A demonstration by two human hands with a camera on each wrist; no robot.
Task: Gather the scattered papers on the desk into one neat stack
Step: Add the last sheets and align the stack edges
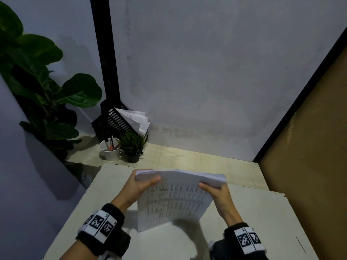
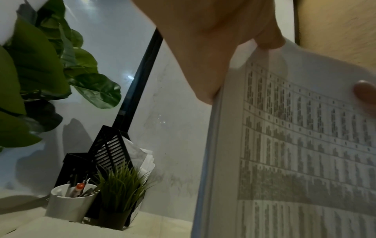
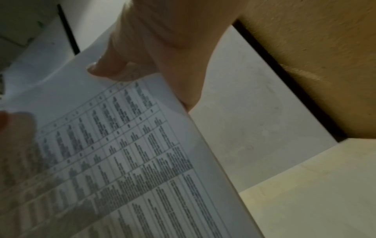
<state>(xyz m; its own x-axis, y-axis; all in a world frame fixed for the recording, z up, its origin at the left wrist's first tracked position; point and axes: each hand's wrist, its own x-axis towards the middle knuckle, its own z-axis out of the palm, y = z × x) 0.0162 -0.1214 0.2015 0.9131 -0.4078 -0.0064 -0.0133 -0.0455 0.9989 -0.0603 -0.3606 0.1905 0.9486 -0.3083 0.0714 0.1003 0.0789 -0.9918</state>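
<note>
Both hands: my left hand [image 1: 139, 186] and right hand [image 1: 217, 194] each pinch the paper stack [image 1: 174, 199]
Stack: upright, lower edge on the bench [image 1: 253, 222]

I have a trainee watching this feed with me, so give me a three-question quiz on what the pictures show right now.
1. True or false: the stack of papers lies flat on the desk.
2. Which hands hold the stack? A) left only B) right only C) both
3. Fill in: beside the white cup of pens stands a small potted ____.

Key:
1. False; it stands on its lower edge.
2. C; the left hand and right hand grip its top corners.
3. Plant.
</note>
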